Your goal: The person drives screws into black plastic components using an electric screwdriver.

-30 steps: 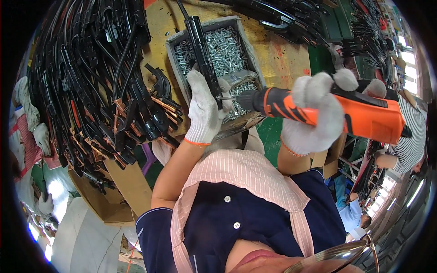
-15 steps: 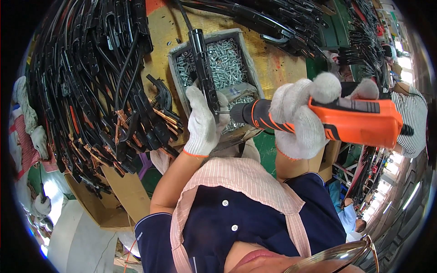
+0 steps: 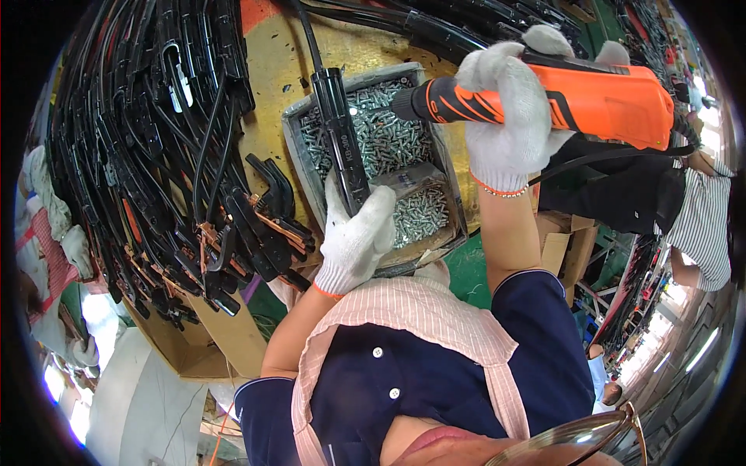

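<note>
Here, grips the near end of a black handle (image 3: 342, 128) in the gloved left hand (image 3: 356, 242), with fingers wrapped round it, over a gray tray (image 3: 440, 151) of screws (image 3: 392, 144). Clasps an orange power screwdriver (image 3: 602, 101) in the gloved right hand (image 3: 517, 109), aimed left, apart from the handle. Has black cables (image 3: 140, 140) heaped left of the tray.

Room over screw bin (image 3: 381, 76) btwn L hand (image 3: 359, 237) & drill (image 3: 602, 101); cable pile (image 3: 132, 155) blocks L side.

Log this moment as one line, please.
Left hand: holds black handle | Right hand: grips orange driver, nose seen over screws | Screws: loose in grey box | Black cables: piled at left
</note>
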Tool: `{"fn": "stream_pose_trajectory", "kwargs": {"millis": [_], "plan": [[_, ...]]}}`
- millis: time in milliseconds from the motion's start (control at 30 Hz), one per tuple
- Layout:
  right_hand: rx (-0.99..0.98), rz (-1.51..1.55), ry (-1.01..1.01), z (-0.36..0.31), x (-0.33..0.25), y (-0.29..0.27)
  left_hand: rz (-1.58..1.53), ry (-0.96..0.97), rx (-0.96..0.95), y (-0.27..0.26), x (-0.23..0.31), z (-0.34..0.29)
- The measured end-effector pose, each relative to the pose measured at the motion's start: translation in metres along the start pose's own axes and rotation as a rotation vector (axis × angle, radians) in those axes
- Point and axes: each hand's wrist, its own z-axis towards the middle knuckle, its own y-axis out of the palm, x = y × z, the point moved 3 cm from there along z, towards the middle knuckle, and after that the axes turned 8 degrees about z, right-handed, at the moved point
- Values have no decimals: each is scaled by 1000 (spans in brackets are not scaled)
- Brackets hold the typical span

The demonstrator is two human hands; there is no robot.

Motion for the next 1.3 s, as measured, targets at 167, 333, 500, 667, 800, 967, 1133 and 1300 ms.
{"fn": "stream_pose_trajectory", "kwargs": {"millis": [167,333,500,667,800,967,1133,1300], "plan": [[-2,-117,37,0,7,-1,46,27,4,-1,0,3],[-12,21,41,1,3,4,18,13,3,6,7,1],[155,65,-80,8,-28,1,38,-31,-28,6,5,0],[168,256,-22,10,-56,-14,66,-48,-100,4,6,1],[163,333,-12,-6,-63,-27,62,-14,-114,7,6,3],[160,306,-13,-25,-70,-18,58,33,-87,7,5,2],[199,295,1,-35,-64,1,41,83,-67,8,2,4],[189,254,6,-39,-63,2,56,72,-79,7,2,5]]}}
